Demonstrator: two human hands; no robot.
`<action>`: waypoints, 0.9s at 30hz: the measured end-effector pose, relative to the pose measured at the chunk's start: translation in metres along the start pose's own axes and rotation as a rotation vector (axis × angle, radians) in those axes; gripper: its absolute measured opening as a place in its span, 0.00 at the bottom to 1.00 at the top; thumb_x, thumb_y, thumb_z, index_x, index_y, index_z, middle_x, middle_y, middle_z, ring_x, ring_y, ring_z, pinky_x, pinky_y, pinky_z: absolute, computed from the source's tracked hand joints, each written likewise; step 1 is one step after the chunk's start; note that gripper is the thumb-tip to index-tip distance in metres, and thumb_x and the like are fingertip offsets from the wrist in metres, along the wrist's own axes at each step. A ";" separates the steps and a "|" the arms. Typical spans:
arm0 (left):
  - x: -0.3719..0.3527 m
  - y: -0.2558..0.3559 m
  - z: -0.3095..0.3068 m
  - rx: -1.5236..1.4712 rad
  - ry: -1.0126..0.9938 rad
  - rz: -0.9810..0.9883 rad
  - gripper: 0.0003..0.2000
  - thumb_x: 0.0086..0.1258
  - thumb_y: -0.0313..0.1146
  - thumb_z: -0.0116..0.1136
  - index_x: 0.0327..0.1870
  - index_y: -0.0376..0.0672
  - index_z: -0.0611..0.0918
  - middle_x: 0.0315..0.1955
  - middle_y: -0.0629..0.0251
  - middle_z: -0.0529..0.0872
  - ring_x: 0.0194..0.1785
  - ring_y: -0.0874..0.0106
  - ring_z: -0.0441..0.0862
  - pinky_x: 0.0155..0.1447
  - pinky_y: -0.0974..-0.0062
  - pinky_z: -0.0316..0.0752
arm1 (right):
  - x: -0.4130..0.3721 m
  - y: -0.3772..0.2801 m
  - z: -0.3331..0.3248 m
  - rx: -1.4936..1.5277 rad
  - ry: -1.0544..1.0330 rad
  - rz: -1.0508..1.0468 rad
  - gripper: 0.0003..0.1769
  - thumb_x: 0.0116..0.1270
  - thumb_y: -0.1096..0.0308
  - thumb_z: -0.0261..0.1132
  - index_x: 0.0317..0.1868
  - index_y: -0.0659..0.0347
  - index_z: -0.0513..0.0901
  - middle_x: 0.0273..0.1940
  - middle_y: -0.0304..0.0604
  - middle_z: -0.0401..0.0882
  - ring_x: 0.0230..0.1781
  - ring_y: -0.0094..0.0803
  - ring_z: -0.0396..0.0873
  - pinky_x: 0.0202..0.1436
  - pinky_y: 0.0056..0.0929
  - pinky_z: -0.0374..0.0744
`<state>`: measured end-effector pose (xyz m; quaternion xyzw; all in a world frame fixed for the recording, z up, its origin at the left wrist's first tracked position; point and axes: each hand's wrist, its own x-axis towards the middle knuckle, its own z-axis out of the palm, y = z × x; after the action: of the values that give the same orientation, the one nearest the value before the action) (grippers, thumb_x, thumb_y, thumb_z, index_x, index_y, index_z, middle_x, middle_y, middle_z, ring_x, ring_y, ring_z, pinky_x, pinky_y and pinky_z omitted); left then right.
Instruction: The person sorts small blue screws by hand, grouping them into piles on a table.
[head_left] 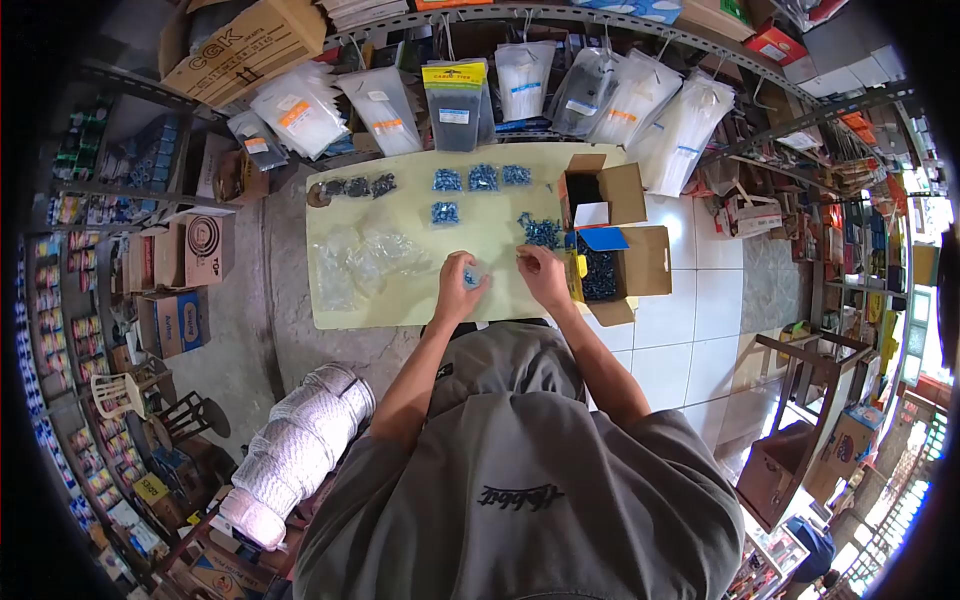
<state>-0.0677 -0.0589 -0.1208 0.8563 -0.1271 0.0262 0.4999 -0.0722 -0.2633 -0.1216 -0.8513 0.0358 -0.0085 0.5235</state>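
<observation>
My left hand (461, 285) is closed around a small clear plastic bag (473, 276) with blue pieces in it, over the front of the pale yellow table (400, 309). To its right, my right hand (542, 274) has its fingers pressed together; what they hold, if anything, is too small to make out. Just beyond the right hand lies a loose pile of small blue pieces (541, 231). Filled bags of blue pieces (483, 178) lie toward the back, and empty clear bags (372, 254) spread over the left side.
Open cardboard boxes (647, 262) with dark pieces stand at the table's right edge. Bags of dark items (357, 186) lie at the back left. Packets of cable ties (457, 107) hang behind the table. A large white rope roll (300, 447) stands at the lower left.
</observation>
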 end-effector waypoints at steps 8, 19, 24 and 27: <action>-0.008 -0.014 0.004 -0.030 0.001 0.098 0.28 0.48 0.24 0.69 0.51 0.41 0.69 0.46 0.52 0.74 0.53 0.52 0.73 0.57 0.61 0.70 | -0.007 -0.085 0.006 0.127 -0.284 -0.140 0.10 0.59 0.77 0.68 0.42 0.63 0.84 0.39 0.45 0.82 0.35 0.30 0.83 0.37 0.26 0.81; -0.018 0.009 -0.025 -0.021 -0.063 -0.071 0.23 0.54 0.30 0.69 0.50 0.39 0.74 0.50 0.54 0.72 0.60 0.56 0.68 0.62 0.62 0.67 | 0.079 0.008 0.004 -0.381 0.236 -0.235 0.19 0.58 0.82 0.59 0.52 0.68 0.78 0.48 0.58 0.76 0.43 0.48 0.81 0.47 0.42 0.80; -0.030 0.016 -0.033 -0.064 -0.068 -0.197 0.22 0.62 0.34 0.66 0.56 0.43 0.74 0.53 0.56 0.69 0.61 0.60 0.66 0.59 0.62 0.70 | 0.135 0.038 0.005 -0.855 -0.033 -0.063 0.13 0.58 0.79 0.61 0.45 0.67 0.79 0.50 0.62 0.76 0.47 0.52 0.81 0.50 0.42 0.81; -0.033 0.015 -0.034 -0.137 -0.039 -0.305 0.18 0.67 0.35 0.61 0.56 0.45 0.76 0.52 0.57 0.70 0.60 0.62 0.67 0.59 0.64 0.70 | 0.144 0.046 0.004 -0.857 -0.164 0.064 0.11 0.58 0.76 0.61 0.43 0.66 0.80 0.49 0.60 0.77 0.44 0.52 0.83 0.48 0.40 0.83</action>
<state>-0.1003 -0.0304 -0.0972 0.8298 -0.0070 -0.0754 0.5528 0.0696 -0.2912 -0.1679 -0.9879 0.0208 0.0912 0.1241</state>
